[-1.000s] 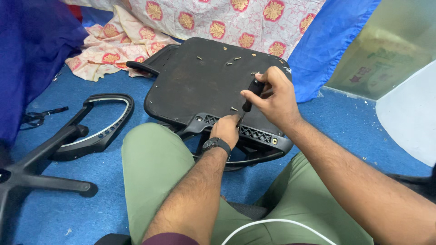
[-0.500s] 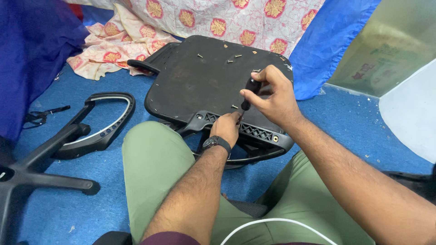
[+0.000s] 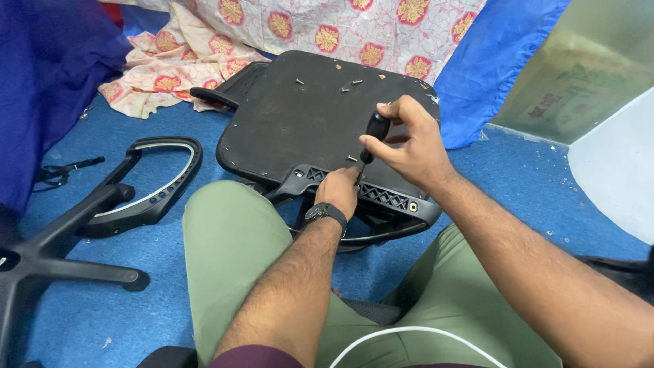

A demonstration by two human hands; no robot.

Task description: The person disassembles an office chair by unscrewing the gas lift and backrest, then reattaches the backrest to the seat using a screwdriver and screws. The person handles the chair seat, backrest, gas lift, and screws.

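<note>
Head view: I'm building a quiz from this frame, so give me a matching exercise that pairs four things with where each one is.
Things:
1. screwdriver
2. wristwatch
3. loose armrest
4. loose screws

Places:
A. on the blue carpet, left of the seat
B. on the left wrist
C. in the right hand, tip down at the seat's near edge
D. scattered on the far part of the overturned chair seat

Pairs: 1-C, 2-B, 3-A, 4-D
</note>
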